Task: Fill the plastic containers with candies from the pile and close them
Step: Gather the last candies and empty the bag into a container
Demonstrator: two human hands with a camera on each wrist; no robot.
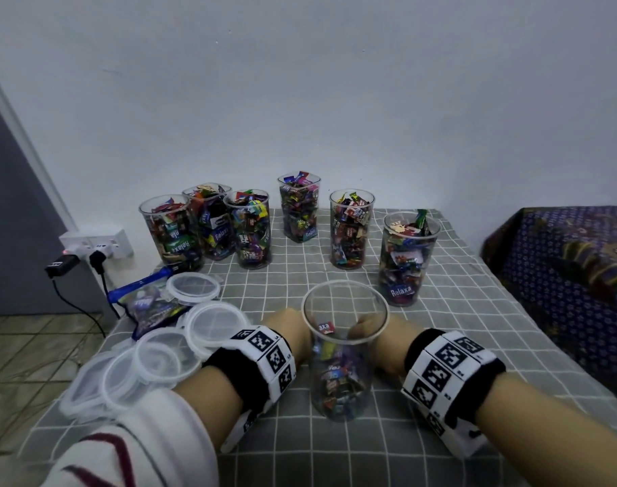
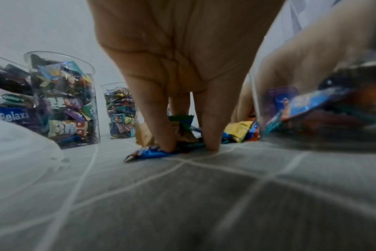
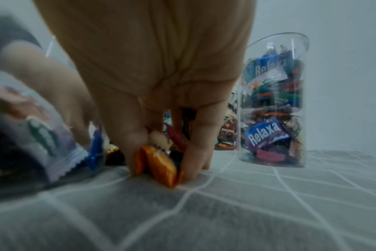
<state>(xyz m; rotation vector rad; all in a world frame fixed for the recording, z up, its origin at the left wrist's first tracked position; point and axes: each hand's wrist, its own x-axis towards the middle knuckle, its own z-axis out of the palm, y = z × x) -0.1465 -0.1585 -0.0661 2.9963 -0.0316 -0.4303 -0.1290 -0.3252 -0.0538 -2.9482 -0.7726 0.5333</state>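
Note:
A clear plastic container point(image 1: 338, 381) stands near the table's front, with candies only in its bottom part and no lid on it. Both hands are down on the loose candy pile just behind it. My left hand point(image 1: 289, 328) point(image 2: 187, 146) curls its fingers into the pile, one fingertip on a blue wrapper point(image 2: 148, 153). My right hand point(image 1: 391, 349) point(image 3: 163, 173) pinches an orange-wrapped candy point(image 3: 159, 161) among others. Most of the pile is hidden behind the container in the head view.
Several open containers full of candies point(image 1: 405, 261) stand along the back of the checked grey cloth point(image 1: 335, 451). Clear lids point(image 1: 152, 356) lie stacked at the left beside a candy bag point(image 1: 148, 307). A wall socket point(image 1: 96, 246) sits beyond the left edge.

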